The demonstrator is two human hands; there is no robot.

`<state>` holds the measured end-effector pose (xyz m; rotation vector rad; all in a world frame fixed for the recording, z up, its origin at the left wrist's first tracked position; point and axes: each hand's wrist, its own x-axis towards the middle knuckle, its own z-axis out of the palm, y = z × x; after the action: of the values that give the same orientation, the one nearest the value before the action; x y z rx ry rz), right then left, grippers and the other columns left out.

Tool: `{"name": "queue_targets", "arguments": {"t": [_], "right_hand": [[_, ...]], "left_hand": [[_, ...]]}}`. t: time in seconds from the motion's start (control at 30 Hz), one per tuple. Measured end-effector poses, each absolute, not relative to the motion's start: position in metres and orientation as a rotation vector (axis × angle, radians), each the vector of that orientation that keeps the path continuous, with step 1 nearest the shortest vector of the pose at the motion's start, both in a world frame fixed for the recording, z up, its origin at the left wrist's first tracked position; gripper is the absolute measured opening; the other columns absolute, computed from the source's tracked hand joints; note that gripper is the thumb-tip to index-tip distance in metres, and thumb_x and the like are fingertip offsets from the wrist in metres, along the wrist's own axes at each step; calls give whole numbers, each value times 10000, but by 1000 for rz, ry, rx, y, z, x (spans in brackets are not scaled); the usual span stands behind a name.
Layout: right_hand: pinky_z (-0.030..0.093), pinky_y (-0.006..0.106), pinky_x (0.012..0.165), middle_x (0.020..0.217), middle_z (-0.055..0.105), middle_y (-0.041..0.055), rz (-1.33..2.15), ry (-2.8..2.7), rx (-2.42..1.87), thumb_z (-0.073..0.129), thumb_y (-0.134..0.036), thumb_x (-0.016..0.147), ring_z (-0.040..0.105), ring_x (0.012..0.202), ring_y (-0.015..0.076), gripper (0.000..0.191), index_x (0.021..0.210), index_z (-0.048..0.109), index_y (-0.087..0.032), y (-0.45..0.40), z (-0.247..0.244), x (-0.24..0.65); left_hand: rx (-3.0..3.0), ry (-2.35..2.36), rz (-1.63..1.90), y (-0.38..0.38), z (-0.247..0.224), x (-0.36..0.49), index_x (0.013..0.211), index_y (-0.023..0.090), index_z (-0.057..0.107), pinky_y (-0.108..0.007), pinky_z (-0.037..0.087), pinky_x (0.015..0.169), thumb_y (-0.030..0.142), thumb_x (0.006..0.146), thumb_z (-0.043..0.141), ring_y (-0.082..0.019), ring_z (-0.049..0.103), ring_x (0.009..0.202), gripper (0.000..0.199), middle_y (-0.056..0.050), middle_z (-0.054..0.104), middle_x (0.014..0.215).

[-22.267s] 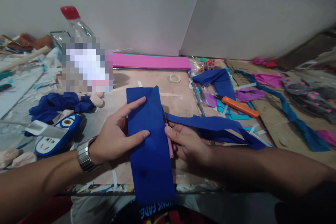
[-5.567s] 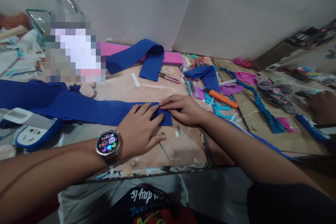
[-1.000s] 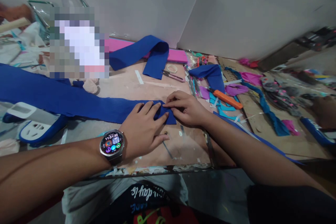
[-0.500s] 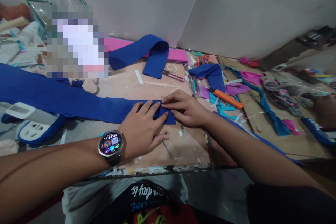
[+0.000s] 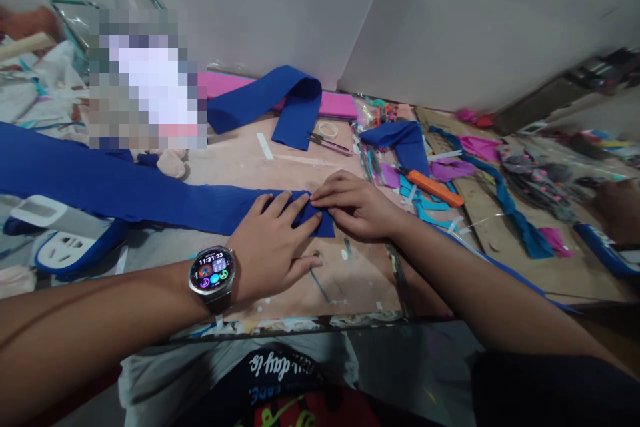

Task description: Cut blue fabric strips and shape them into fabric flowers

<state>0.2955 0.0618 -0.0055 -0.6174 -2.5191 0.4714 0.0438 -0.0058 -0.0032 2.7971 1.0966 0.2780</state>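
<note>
A long blue strip (image 5: 160, 197), crinkled like cloth or crepe paper, runs in from the left edge and ends under my hands. My left hand (image 5: 270, 240), with a watch (image 5: 212, 273) on its wrist, lies over the strip near that end, fingers spread and pressing it down. The fingers of my right hand (image 5: 360, 207) are bent together at the end of the strip, the fingertips next to those of the left. A small fold shows between the fingertips. Whether the right fingertips pinch or only press the strip is partly hidden.
A second blue piece (image 5: 297, 103) lies looped over a pink strip (image 5: 340, 105). Near it are small snips (image 5: 330, 143) and a roll of tape (image 5: 328, 129). An orange cutter (image 5: 435, 188) lies to the right, among scraps. A blue-and-white device (image 5: 65, 247) stands at left.
My right hand has shifted very slightly to the right along the end of the strip. My left hand stays in place.
</note>
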Motion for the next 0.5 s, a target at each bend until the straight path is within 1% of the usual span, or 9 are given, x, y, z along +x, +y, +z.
{"name": "queue_targets", "arguments": {"t": [0.13,0.23,0.33,0.4,0.5], "right_hand": [[556,504,1012,1165,796,71,517,-2525,-600,565,-72,910,674,1111,251,399,1210,746,-265,63,-5,298],[578,474,988,1159,757,98,562,-2513,-708,555,-78,901,669,1130,255,406,1228,726,-249,61,-3,300],[609,434,961,1158,695,103,686,-2438,-838,563,-87,882,695,1084,237,399,1238,675,-228,57,-4,301],[622,417,976,1186,674,92,812,-2368,-868,561,-72,873,718,1077,221,422,1256,631,-236,55,-7,302],[615,424,1026,1259,664,82,929,-2293,-871,543,-47,876,736,1147,226,492,1315,584,-265,53,-12,302]], "left_hand": [[2797,1094,278,-6,-4,44,1527,232,518,-633,353,1129,676,1017,371,-435,427,1442,692,-165,436,1641],[2795,1103,286,-6,-5,44,1526,234,521,-640,344,1132,677,1017,367,-440,421,1443,692,-169,450,1629],[2782,1110,299,-6,-5,44,1549,232,494,-629,344,1139,664,1018,387,-431,420,1442,692,-167,460,1622],[2772,1114,309,-6,-5,44,1552,203,486,-622,345,1145,671,1013,397,-424,418,1442,719,-168,473,1613],[2765,1131,331,-6,-6,44,1550,130,472,-615,345,1151,681,1006,408,-419,418,1437,777,-179,492,1599]]}}
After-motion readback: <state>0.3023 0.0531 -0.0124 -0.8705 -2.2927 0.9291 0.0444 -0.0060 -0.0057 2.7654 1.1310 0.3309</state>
